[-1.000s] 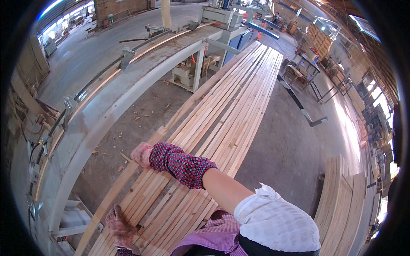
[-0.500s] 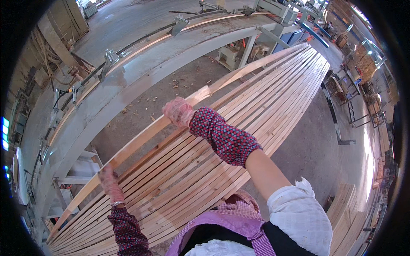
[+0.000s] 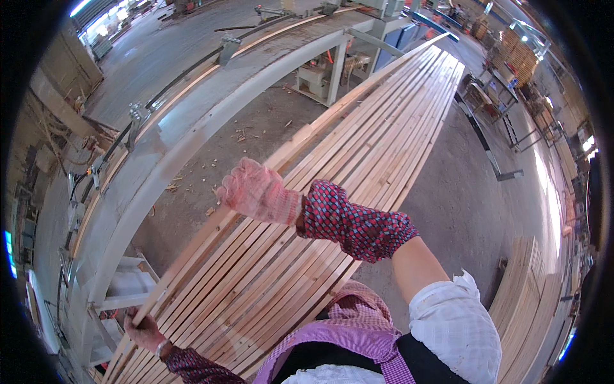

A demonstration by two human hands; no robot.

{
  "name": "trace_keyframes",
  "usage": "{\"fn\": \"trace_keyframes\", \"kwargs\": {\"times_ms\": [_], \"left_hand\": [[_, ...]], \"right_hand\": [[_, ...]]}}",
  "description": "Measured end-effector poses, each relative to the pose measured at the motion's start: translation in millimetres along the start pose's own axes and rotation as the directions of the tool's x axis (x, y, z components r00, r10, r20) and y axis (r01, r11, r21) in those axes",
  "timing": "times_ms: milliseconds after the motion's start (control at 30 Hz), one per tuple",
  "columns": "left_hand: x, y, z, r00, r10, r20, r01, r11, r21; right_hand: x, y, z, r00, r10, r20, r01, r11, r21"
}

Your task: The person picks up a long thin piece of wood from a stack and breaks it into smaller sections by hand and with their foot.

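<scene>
My right hand [image 3: 259, 193], in a pinkish knit work glove with a checked sleeve cover above it, is closed around a long wooden strip [image 3: 192, 255]. Farther down the same strip, at the lower left, my left hand [image 3: 144, 333] grips it, also gloved, the fingers partly hidden. The strip runs along the left edge of a row of long, pale wooden strips [image 3: 377, 141] lying side by side. A step or joint shows in it beyond my right hand.
Past the row, a long grey metal machine bench [image 3: 144, 169] curves across the left, with clamps along it. Wood scraps [image 3: 243, 134] litter the floor between. Stacked boards [image 3: 519, 288] stand at right, near a dark metal bar [image 3: 486, 150].
The strip now sits closer against the row; the gap beside it has narrowed. Both hands have come lower in view and stay on it. The whole view has shifted.
</scene>
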State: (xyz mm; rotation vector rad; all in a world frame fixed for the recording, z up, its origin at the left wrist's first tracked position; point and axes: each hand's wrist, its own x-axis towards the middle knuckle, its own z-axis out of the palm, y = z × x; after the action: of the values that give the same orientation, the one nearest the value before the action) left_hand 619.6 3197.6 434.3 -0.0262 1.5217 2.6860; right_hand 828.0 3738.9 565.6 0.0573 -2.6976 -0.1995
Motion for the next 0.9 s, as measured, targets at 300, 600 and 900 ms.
{"fn": "trace_keyframes", "kwargs": {"times_ms": [300,600,900], "left_hand": [[-85,9,43,0.932,0.282,0.229,-0.047,0.719,-0.694],[-210,6,134,0.905,0.424,0.016,-0.332,0.732,-0.595],[-359,21,186,0.940,0.323,0.108,-0.164,0.707,-0.688]], "right_hand": [[-98,28,-66,0.972,0.233,0.042,-0.226,0.966,-0.124],[-217,76,-171,0.968,0.170,0.183,-0.177,0.984,0.025],[-401,197,-257,0.677,0.347,0.649,-0.411,0.910,-0.058]]}}
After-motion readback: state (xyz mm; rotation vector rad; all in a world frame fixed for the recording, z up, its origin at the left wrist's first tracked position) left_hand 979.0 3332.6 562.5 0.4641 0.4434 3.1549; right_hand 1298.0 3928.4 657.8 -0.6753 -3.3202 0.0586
